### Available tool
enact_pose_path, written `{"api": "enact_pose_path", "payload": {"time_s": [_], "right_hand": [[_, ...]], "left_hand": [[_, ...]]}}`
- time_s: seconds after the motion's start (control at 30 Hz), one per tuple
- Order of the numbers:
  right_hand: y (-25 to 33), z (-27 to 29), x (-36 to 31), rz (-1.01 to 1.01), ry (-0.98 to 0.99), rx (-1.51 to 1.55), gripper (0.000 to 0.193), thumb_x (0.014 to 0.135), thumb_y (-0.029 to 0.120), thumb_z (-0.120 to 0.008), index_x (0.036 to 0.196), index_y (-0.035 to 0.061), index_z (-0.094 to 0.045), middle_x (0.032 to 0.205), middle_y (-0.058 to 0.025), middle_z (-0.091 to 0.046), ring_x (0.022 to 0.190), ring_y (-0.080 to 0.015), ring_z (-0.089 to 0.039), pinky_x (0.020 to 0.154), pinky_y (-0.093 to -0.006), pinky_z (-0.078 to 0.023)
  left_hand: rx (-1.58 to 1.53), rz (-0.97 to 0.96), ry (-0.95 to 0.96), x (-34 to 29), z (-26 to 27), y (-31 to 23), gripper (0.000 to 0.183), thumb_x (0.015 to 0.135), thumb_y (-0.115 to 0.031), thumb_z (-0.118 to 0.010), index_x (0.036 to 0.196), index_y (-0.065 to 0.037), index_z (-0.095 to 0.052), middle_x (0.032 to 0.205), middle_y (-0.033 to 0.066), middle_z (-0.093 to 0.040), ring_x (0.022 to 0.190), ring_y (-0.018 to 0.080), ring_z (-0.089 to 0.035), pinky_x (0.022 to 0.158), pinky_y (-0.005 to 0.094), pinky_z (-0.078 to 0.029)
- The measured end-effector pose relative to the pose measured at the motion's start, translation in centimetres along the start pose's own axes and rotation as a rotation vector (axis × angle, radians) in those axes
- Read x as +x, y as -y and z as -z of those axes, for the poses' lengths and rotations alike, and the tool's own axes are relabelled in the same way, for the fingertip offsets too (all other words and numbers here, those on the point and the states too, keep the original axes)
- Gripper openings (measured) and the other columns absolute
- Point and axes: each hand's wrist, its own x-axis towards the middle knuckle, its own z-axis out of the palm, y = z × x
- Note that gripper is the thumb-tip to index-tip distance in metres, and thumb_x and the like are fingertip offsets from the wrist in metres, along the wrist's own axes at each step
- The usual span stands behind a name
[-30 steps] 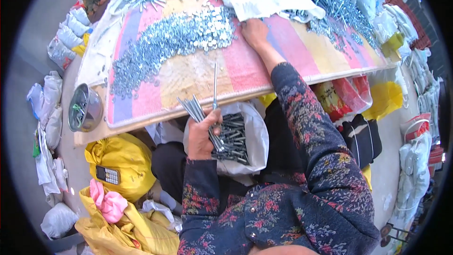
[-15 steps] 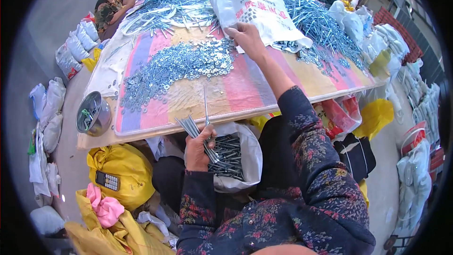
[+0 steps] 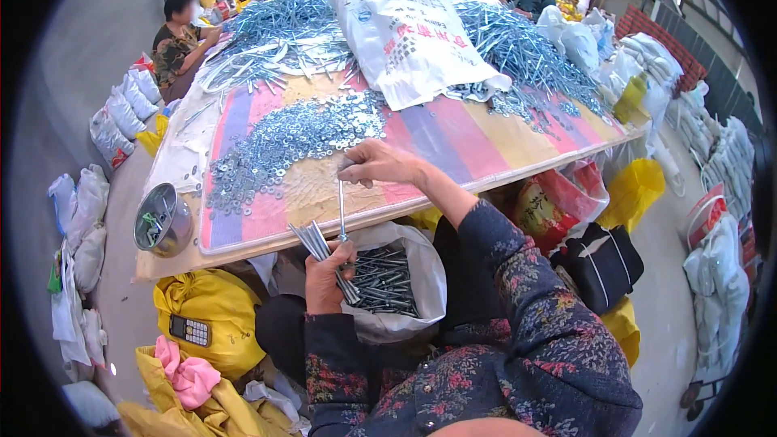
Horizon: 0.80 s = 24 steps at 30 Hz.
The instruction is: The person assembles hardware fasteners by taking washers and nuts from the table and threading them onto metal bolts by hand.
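My left hand (image 3: 327,282) is closed round a bundle of long, thin metal bolts (image 3: 309,239), fanned out to the upper left. One long bolt (image 3: 341,209) stands upright from the same hand, a thicker sleeve or nut near its lower end. At that bolt's top, the fingers of my right hand (image 3: 382,163) are pinched together; anything small between them is too fine to make out. Just beyond lies a spread of small metal washers (image 3: 312,133) on the striped cloth (image 3: 437,133). Below my left hand, an open white sack (image 3: 435,275) holds many dark bolts.
A large white printed sack (image 3: 405,32) lies on the table among heaps of long bolts (image 3: 526,48). A metal pot (image 3: 174,231) stands at the left corner. Beneath are a yellow bag (image 3: 231,307) with a phone (image 3: 190,329) and a black bag (image 3: 603,267). Several people sit around tables.
My right hand has come away from the white printed sack, back and to the left, to the upright bolt's top. My left hand keeps its bundle. The view has shifted slightly.
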Motion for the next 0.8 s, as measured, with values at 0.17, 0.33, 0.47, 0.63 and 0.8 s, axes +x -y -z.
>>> {"api": "enact_pose_path", "payload": {"time_s": [0.17, 0.33, 0.47, 0.63, 0.8], "right_hand": [[0.2, -2.2, 0.1, 0.141, 0.143, -0.214, 0.033, 0.08, 0.028, -0.066, 0.079, -0.005, -0.065, 0.063, -0.009, -0.06, 0.057, -0.0141, -0.056, 0.051, -0.0316, -0.043], [0.4, -1.5, -1.5, -0.158, -0.138, -0.175, 0.038, 0.085, 0.033, -0.062, 0.099, -0.0033, -0.064, 0.083, -0.014, -0.067, 0.076, -0.0208, -0.063, 0.07, -0.0368, -0.049], [-3.3, 12.4, 5.1, -0.046, -1.186, -0.445, 0.044, 0.091, 0.04, -0.052, 0.083, -0.0014, -0.066, 0.081, -0.0252, -0.065, 0.079, -0.0408, -0.064, 0.072, -0.0482, -0.048], [-4.4, 6.8, 4.1, 0.115, -0.69, -0.204, 0.04, 0.09, 0.039, -0.056, 0.095, 0.0005, -0.068, 0.093, -0.0231, -0.067, 0.085, -0.0351, -0.066, 0.077, -0.0424, -0.05], [-4.5, -5.4, -2.3, 0.06, -0.1, 0.198, 0.046, 0.085, 0.039, -0.065, 0.106, -0.0017, -0.067, 0.091, -0.0149, -0.068, 0.09, -0.0181, -0.063, 0.084, -0.0321, -0.047]], "left_hand": [[-0.074, -0.013, 0.039, 0.2, -0.8, -0.5, 0.011, 0.082, -0.006, -0.068, 0.085, 0.002, -0.06, 0.07, 0.007, -0.057, 0.056, 0.0113, -0.052, 0.042, 0.0201, -0.036], [-0.174, -0.041, -0.06, 1.6, 0.3, 0.3, 0.014, 0.082, -0.005, -0.069, 0.089, 0.001, -0.058, 0.073, 0.0099, -0.058, 0.054, 0.0125, -0.053, 0.042, 0.0198, -0.04], [-0.215, -0.032, -0.007, 2.4, -1.1, 1.3, 0.016, 0.083, -0.005, -0.068, 0.092, 0.001, -0.057, 0.075, 0.0105, -0.059, 0.054, 0.0125, -0.053, 0.042, 0.0191, -0.04], [-0.234, -0.088, -0.071, 2.3, -0.7, 0.5, 0.018, 0.083, -0.006, -0.068, 0.095, 0.001, -0.056, 0.074, 0.0105, -0.058, 0.052, 0.0117, -0.051, 0.041, 0.0186, -0.038], [-0.212, -0.063, -0.061, 1.8, -2.6, 0.7, 0.019, 0.079, -0.004, -0.07, 0.092, 0.001, -0.057, 0.074, 0.0094, -0.059, 0.054, 0.0126, -0.054, 0.041, 0.0206, -0.038]]}}
